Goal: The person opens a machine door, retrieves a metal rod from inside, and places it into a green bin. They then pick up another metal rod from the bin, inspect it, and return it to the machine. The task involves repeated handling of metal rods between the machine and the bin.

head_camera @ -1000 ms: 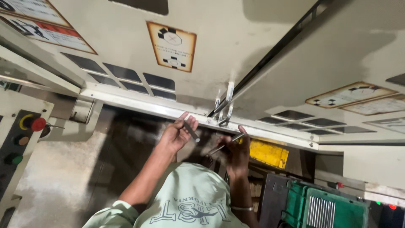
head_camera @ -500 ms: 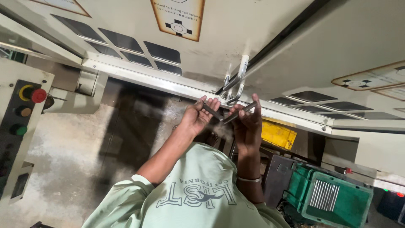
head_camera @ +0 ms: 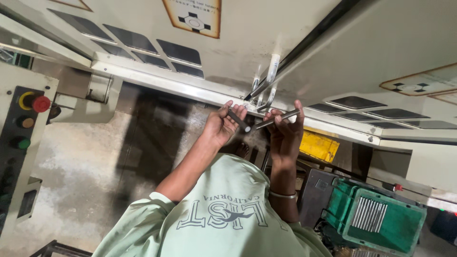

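Below the pale machine door's edge (head_camera: 190,90), we are pinching a short dark steel rod (head_camera: 238,121) in our left hand (head_camera: 221,127) and a slim grey steel rod (head_camera: 276,119) in our right hand (head_camera: 284,135), fingers closed. Both are looking stiff, smooth, likely slippery; mid-shaft is giving the surest hold.

The green crate (head_camera: 381,223) gets chopped off by the bottom edge, and the control panel (head_camera: 21,143) runs out the left side. The dark rod (head_camera: 239,121) is half buried in the left hand (head_camera: 221,126), so can't see its far end.
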The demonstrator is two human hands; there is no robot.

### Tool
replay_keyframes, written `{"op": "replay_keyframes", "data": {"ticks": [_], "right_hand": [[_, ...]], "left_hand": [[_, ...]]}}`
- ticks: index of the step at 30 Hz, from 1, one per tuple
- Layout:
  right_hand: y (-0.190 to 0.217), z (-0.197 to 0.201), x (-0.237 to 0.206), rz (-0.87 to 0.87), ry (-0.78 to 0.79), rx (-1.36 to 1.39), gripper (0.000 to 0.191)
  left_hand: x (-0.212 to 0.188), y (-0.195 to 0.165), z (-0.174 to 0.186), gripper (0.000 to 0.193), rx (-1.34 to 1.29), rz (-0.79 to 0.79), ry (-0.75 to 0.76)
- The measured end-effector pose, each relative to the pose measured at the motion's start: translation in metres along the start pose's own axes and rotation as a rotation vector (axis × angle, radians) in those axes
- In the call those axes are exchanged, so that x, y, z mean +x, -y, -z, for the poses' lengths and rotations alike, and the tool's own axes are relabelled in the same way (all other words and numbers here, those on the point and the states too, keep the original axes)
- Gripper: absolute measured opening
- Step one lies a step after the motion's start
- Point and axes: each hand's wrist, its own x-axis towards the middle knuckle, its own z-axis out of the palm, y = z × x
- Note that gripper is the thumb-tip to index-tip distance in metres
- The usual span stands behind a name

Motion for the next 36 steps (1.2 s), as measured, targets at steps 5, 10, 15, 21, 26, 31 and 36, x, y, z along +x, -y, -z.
{"op": "replay_keyframes", "data": {"ticks": [5,10,15,21,26,31,36], "right_hand": [[0.001,0.008,0.003,-0.141,0.019,0.134,0.076],[-0.003,0.013,0.003,-0.185,-0.013,0.135,0.075],[-0.009,0.018,0.005,-0.221,-0.019,0.16,0.076],[-0.016,0.023,0.006,-0.237,-0.062,0.168,0.078],[-0.016,0.025,0.004,-0.222,-0.069,0.182,0.077],[-0.015,0.025,0.003,-0.225,-0.072,0.16,0.076],[-0.016,0.026,-0.002,-0.217,-0.039,0.143,0.074]], "left_hand": [[-0.03,-0.005,-0.017,0.025,0.053,0.187,0.359],[-0.076,0.0,-0.042,0.03,0.775,-0.093,0.423],[-0.094,0.011,-0.057,0.04,1.077,-0.312,0.665],[-0.1,0.013,-0.056,0.041,1.101,-0.279,0.622],[-0.103,0.011,-0.058,0.044,1.01,-0.205,0.591],[-0.103,0.013,-0.058,0.043,1.063,-0.247,0.61],[-0.104,0.013,-0.058,0.045,1.049,-0.226,0.584]]}}
